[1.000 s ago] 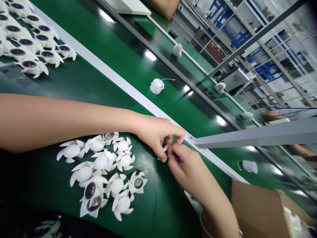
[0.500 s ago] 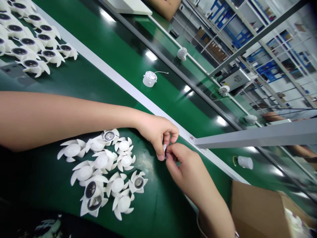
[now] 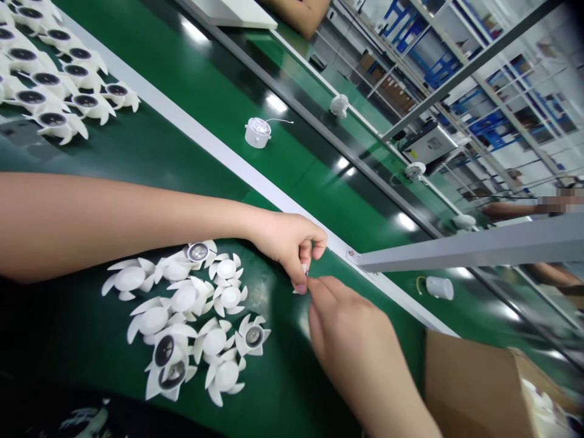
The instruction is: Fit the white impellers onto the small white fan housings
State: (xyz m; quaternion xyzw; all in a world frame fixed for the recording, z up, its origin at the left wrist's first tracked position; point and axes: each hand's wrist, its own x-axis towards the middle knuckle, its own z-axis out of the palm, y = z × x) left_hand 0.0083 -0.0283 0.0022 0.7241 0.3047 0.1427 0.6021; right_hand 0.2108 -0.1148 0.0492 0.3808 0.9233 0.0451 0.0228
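1. Two bare hands are in the head view, working over a green conveyor belt [image 3: 319, 201]; I read them from the head camera alone.
2. The left hand [image 3: 285, 246] reaches in from the left edge of my view. Its thumb and fingers pinch a small white part [image 3: 303, 277], too small for me to identify.
3. The right hand [image 3: 351, 340] comes up from the bottom of the view with its fingers pressed together, the tips just beside that part. I cannot tell whether they grip it.
4. The small white part sits above the belt, close to a pale metal edge rail [image 3: 219, 146].
5. A cluster of white plastic fan impellers [image 3: 182, 298] lies on the belt directly beneath the left forearm. A second, tighter group [image 3: 59, 125] lies at upper left, with dark hubs facing up.
6. A white round motor housing [image 3: 258, 132] with a thin wire sits beyond the rail.
7. A white cup-shaped part [image 3: 439, 288] with a yellow wire lies on the belt, near a cardboard box [image 3: 465, 389].
8. A grey metal beam [image 3: 469, 249] crosses the right side.
9. Beyond it stand a metal-cased unit [image 3: 429, 145] and white shelving with blue brackets [image 3: 502, 79]. Another person's forearm [image 3: 506, 211] shows at the far right.
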